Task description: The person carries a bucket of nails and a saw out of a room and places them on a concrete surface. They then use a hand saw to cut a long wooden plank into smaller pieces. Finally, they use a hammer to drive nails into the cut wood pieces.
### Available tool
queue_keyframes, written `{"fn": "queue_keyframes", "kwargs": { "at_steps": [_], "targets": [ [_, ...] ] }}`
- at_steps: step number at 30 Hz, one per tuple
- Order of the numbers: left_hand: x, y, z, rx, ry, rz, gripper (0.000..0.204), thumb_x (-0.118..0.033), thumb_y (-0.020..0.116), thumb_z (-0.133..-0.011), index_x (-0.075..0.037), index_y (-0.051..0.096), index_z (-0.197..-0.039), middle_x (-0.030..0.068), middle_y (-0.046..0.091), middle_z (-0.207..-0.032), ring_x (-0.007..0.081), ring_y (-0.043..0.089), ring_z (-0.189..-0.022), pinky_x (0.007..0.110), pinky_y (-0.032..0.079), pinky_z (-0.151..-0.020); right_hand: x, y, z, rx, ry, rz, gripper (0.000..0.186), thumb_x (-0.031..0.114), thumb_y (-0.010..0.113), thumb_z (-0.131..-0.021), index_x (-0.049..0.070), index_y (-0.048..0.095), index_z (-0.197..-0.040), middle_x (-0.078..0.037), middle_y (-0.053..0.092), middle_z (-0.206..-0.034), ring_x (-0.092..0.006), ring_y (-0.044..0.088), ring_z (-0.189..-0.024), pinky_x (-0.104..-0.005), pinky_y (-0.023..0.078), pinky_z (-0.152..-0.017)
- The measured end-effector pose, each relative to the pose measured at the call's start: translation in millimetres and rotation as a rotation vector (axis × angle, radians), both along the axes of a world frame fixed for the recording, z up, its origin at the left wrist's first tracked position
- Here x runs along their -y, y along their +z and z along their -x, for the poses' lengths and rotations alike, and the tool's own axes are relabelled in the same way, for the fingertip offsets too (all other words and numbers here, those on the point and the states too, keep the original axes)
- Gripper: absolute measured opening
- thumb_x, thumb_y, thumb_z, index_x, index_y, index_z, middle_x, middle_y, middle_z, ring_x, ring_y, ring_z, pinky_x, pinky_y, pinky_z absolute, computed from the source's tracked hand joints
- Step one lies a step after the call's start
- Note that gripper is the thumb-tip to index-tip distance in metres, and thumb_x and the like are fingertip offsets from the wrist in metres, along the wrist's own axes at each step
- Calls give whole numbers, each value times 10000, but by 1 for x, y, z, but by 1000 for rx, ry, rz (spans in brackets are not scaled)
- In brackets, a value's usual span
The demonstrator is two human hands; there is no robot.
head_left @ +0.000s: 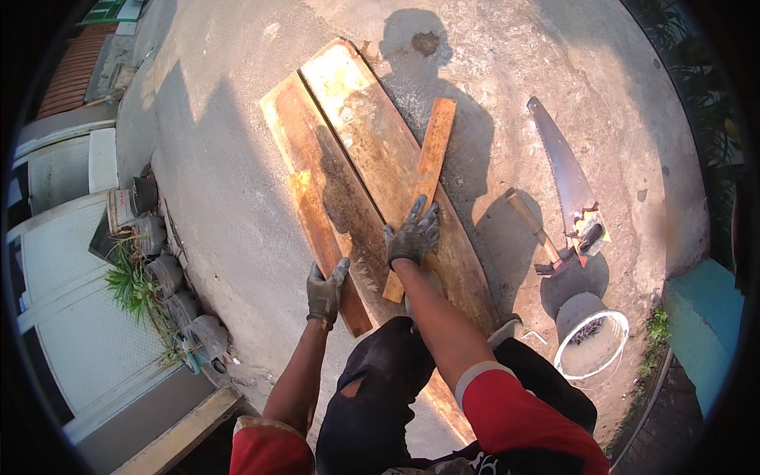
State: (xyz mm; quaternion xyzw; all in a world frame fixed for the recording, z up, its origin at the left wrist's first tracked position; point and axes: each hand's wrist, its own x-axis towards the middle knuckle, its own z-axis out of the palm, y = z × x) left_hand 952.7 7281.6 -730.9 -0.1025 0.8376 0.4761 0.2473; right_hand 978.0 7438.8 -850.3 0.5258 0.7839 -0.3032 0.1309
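Two wide weathered boards [340, 87] lie side by side on the pavement, with a strip of wood [302, 202] along their left edge. A narrow wooden slat [435, 134] rests diagonally across the right board. My gloved right hand [412, 236] lies on this slat with its fingers spread. My gloved left hand [325, 294] is at the lower part of the left strip, thumb on top and fingers at its outer edge. To the right lie a handsaw [564, 166] and a hammer [532, 220], with a white bucket [576, 348] below them.
My legs [368, 396] are close below my hands, over the lower boards. Several pots with plants [162, 277] line a pale doorway wall [67, 265] on the left. A turquoise raised block [697, 332] and greenery border the right. Shadows fall across the pavement [206, 158].
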Motion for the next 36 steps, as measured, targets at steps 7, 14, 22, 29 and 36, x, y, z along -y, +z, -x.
{"fn": "queue_keyframes", "kwargs": {
  "at_steps": [7,14,22,29,36],
  "targets": [
    [149,218,-35,-18,160,260,347,-96,741,-944,-37,575,-1243,1,612,-1023,79,602,-818,226,534,-682,-106,11,2,-31,56,-11,851,325,635,-953,214,170,-1657,-238,289,-1609,-427,368,-1440,-546,338,-1170],
    [262,274,42,-107,-255,529,498,-216,683,-1004,32,523,-1405,75,639,-1215,157,613,-1065,286,509,-910,-107,29,-49,-309,60,-189,635,300,618,-988,94,395,-1546,-191,467,-1529,-345,446,-1415,-482,357,-1170],
    [145,138,260,6,-800,294,551,-296,591,-1061,34,467,-1484,170,608,-1388,223,573,-1261,333,456,-1059,139,73,40,-995,-951,890,444,142,632,-976,64,563,-1408,-156,677,-1147,-206,645,-1065,-320,515,-943],
    [216,41,334,-72,-921,470,547,-304,570,-1040,45,487,-1453,295,623,-1331,423,608,-1259,424,491,-1031,31,34,95,-224,-412,72,457,329,598,-1005,82,577,-1389,-179,593,-1394,-358,549,-1293,-470,456,-1062],
    [281,-50,356,-379,-1073,310,453,-292,590,-1024,60,584,-1310,290,675,-1072,484,652,-1035,493,516,-913,-9,-15,117,-346,-76,-519,410,309,691,-947,53,616,-1258,-205,631,-1212,-387,585,-1153,-475,483,-999]
  ]
}}
